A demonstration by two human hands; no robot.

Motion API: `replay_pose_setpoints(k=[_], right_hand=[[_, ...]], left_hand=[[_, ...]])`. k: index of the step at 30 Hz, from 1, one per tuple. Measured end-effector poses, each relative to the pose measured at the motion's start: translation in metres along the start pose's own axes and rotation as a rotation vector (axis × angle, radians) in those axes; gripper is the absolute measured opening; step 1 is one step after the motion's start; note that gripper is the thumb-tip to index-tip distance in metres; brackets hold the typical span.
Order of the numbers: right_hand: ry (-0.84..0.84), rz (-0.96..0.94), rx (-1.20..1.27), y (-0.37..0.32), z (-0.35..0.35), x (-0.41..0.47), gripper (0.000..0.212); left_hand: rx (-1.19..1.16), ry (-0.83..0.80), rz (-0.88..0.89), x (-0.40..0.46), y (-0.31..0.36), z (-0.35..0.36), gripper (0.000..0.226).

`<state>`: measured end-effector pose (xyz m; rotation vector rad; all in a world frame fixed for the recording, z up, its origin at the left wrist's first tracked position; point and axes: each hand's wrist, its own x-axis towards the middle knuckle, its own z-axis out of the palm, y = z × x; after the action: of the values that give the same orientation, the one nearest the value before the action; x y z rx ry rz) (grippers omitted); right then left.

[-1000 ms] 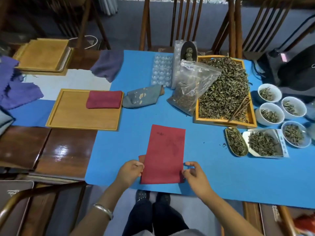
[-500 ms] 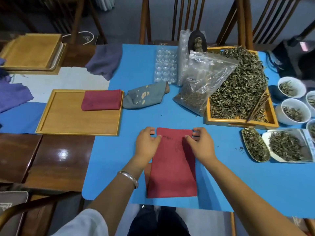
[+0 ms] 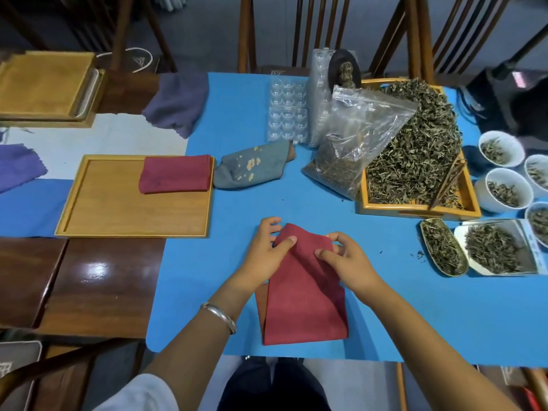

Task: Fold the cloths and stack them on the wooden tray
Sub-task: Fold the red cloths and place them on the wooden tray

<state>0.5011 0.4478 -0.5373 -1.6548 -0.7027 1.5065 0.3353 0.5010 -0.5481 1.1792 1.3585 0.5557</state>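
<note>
Folding the second red cloth

Pinching the far edge of a red cloth (image 3: 305, 295), lower centre, with left hand (image 3: 265, 253) and right hand (image 3: 345, 261). One folded cloth (image 3: 175, 178) already on the wooden tray (image 3: 118, 215), middle left. Grey cloth (image 3: 252, 167) and purple cloths (image 3: 178, 103) beyond, unfolded.

The red cloth's (image 3: 305, 295) far edge lay hidden under both hands. 2 white bowls (image 3: 538, 173) were cut off at the right edge, and a purple cloth (image 3: 17, 167) at the left.
</note>
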Motion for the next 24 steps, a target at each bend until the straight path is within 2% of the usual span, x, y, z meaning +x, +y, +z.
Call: replay_pose_setpoints(k=[4,7,12,17,19,22,24], right_hand=[[-0.133,0.031,0.072,-0.008,-0.011,-0.02,0.013],[-0.195,0.058,0.079,-0.011,-0.02,-0.035,0.011],[-0.395,0.172,0.085,-0.008,-0.029,-0.062,0.021],[-0.605,0.293,0.096,0.006,-0.026,-0.081,0.019],[-0.553,0.282,0.043,0.012,-0.024,-0.078,0.019],[-0.284,0.148,-0.132,0.024,-0.019,-0.062,0.013],[-0.176,0.049,-0.239,0.03,-0.014,-0.048,0.014]], left_hand=[[-0.269,-0.172,-0.158,-0.013,0.017,-0.011,0.041],[-0.26,-0.276,-0.141,-0.028,0.019,-0.017,0.027],[-0.326,-0.183,-0.197,-0.073,0.0,-0.017,0.013],[-0.31,-0.199,-0.242,-0.123,-0.035,-0.016,0.016],[-0.301,-0.133,-0.236,-0.127,-0.046,-0.014,0.017],[-0.228,0.024,-0.195,-0.117,-0.062,-0.012,0.013],[-0.103,0.101,-0.15,-0.108,-0.07,-0.012,0.016]])
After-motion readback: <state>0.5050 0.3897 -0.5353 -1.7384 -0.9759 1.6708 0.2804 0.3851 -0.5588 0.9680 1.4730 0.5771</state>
